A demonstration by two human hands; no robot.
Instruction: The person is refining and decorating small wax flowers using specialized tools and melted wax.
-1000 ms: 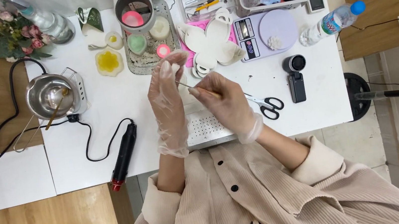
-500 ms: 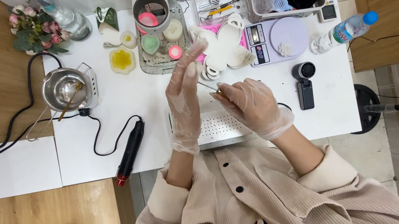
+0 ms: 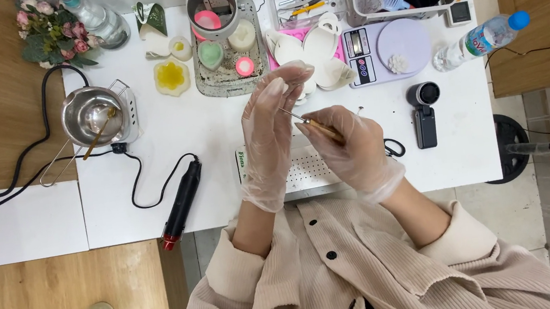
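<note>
Both my hands wear clear plastic gloves and meet over the white table point(image 3: 157, 209). My right hand point(image 3: 350, 149) grips a thin tool with a wooden handle point(image 3: 319, 127), its metal tip pointing up-left at my left hand. My left hand point(image 3: 272, 130) is raised with fingers curled around something small near its fingertips; what it holds is hidden. A white perforated mat point(image 3: 304, 168) lies under both hands.
A metal melting pot point(image 3: 91, 117) with a cable sits at left, a black pen-shaped heat tool point(image 3: 182, 203) in front. Moulds on a tray point(image 3: 226, 56), white flower moulds point(image 3: 311, 50), a scale point(image 3: 387, 52), water bottle point(image 3: 479, 40), small camera point(image 3: 424, 113), scissors point(image 3: 395, 148), flowers point(image 3: 50, 31).
The view has shifted so the table sits slightly lower and to the right. My hands stay together over the mat, with the tool tip still at my left fingers.
</note>
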